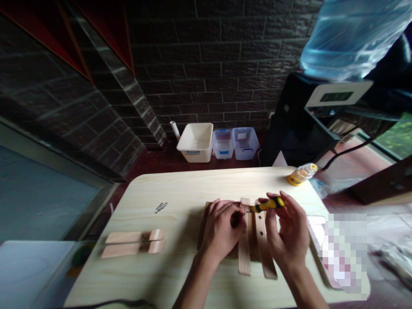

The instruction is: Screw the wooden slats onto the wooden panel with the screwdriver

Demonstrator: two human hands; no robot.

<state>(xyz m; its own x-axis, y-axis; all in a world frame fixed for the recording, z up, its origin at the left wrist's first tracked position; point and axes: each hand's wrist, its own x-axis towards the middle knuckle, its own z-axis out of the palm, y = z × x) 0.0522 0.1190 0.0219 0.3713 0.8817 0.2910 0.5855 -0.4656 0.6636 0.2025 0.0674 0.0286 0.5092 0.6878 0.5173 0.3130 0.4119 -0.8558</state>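
Note:
My right hand (289, 231) grips a yellow and black screwdriver (268, 204), its shaft pointing left toward my other hand. Thumb and forefinger of my left hand (223, 225) pinch together at the screwdriver's tip, on something small and dark that I cannot make out. Under that hand is a wooden block or board (203, 234), mostly covered. Across it lie two long wooden strips, the left one (244, 257) partly behind my fingers and the right one (267, 259) showing dark holes.
Several small dark screws (161, 207) lie loose on the pale table (180, 184). Two more wooden pieces (124, 237) rest at the left. A clear and yellow bottle (302, 174) stands at the back right corner. Beyond the table are a cream bin (195, 143) and two clear bins.

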